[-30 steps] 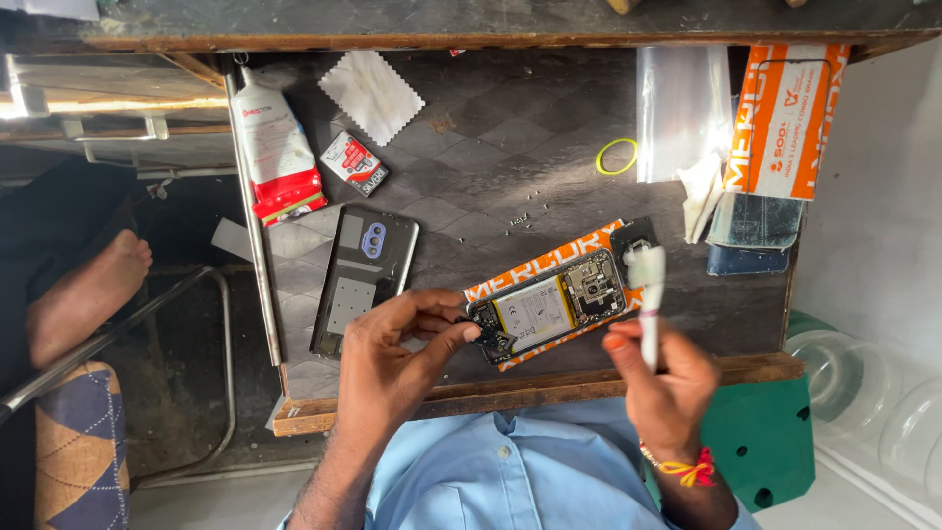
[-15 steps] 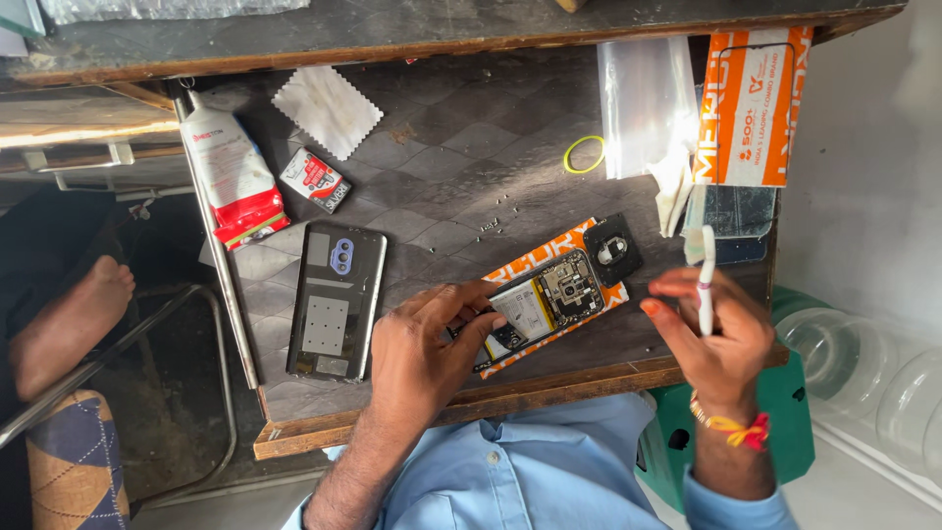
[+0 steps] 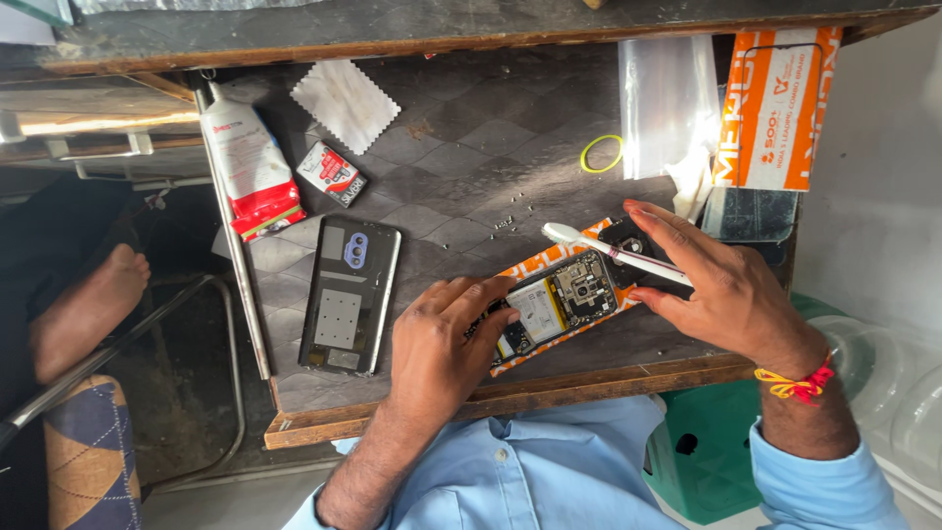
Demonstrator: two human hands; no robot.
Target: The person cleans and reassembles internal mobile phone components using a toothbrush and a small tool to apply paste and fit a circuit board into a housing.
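An opened phone (image 3: 561, 300) with its circuit board and battery showing lies on an orange card on the dark work table (image 3: 461, 167). My left hand (image 3: 442, 348) presses on the phone's lower end, fingers spread over the battery. My right hand (image 3: 721, 285) holds a white toothbrush (image 3: 603, 247) by its handle, the brush head pointing left just above the phone's upper end. The phone's removed back cover (image 3: 349, 294) lies flat to the left of my left hand.
A white and red tube (image 3: 250, 167), a small red packet (image 3: 332, 173) and a white cloth (image 3: 345, 103) lie at the table's left. A yellow rubber band (image 3: 601, 153), clear plastic bag (image 3: 667, 103) and orange box (image 3: 775, 108) sit at the right. Tiny screws (image 3: 504, 224) are scattered mid-table.
My right hand has turned the toothbrush from upright to lying flat and brought its head over the phone's upper end. My left hand stays on the phone.
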